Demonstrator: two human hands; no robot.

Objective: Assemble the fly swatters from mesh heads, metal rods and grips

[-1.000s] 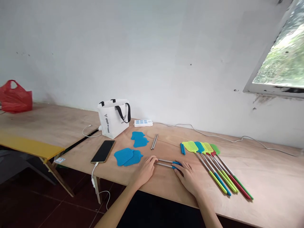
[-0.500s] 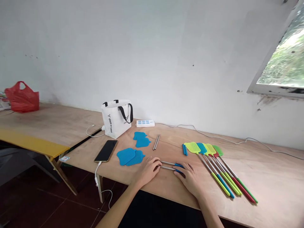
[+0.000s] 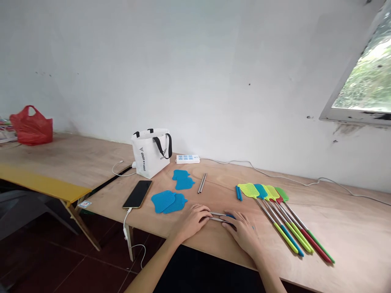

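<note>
Two thin metal rods (image 3: 216,214) with blue handle grips (image 3: 231,216) lie side by side near the front edge of the table, bridging my hands. My left hand (image 3: 193,221) is closed over their bare left ends, palm down. Over the blue grips at the other end, my right hand (image 3: 242,230) is curled and hides most of them. Blue fly swatter heads (image 3: 163,201) lie left of my left hand, and more blue heads (image 3: 184,182) sit behind it. Loose metal rods (image 3: 202,183) and two loose blue grips (image 3: 238,193) rest farther back.
Several whole fly swatters (image 3: 282,224) in mixed colours lie fanned out on the right. On the left are a phone (image 3: 138,194) on a charging cable and a white bag (image 3: 152,154). A power strip (image 3: 187,159) stands by the wall; a red bag (image 3: 32,127) sits far left.
My right hand has slid slightly left along the rods, so less of the blue grips shows. My left hand has moved slightly right and down. The view has shifted a little.
</note>
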